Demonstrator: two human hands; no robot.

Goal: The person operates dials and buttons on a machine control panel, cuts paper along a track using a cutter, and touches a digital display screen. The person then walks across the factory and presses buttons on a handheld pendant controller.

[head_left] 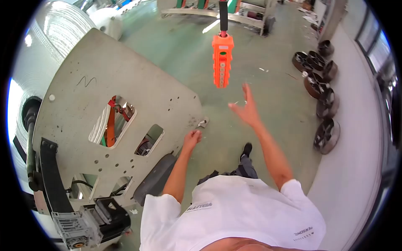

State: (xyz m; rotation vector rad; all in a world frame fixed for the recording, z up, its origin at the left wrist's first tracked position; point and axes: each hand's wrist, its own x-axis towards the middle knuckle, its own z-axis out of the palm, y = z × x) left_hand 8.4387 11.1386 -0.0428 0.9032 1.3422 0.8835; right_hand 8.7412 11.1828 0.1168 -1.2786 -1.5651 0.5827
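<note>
- R hand (249, 113) open in head cam — fingers spread, thumb well apart, a bit blurred; no grip on the control box. L hand (192, 138) has fingers curled in; can't tell how tightly, or if anything's in them.
- Orange control box (222, 62) hangs upright, top ctr, from a dark-sleeved cable (223, 16); R hand is just below it & to the R, apart from it. Row of btns down its front.
- L hand is by the R edge of a big pale metal plate (146, 88), just under a small tab (203, 123) at the plate's corner; can't tell if they touch.
- Plate has cutouts + small holes; an orange bar (111, 125) shows thru one, w/ a red hook (122, 112) near it.
- Motor (86, 226) at btm L, next to the plate's lower end.
- Big white roll (63, 29) behind plate, upper L.
- Dark wheels (327, 136) on the green floor (222, 159), grouped along the white wall (351, 125), R side.
- Metal rack (201, 13) at the far end, top — well apart from both hands.
- White shirt (251, 205) & one dark shoe (246, 149) of the person, btm.
</note>
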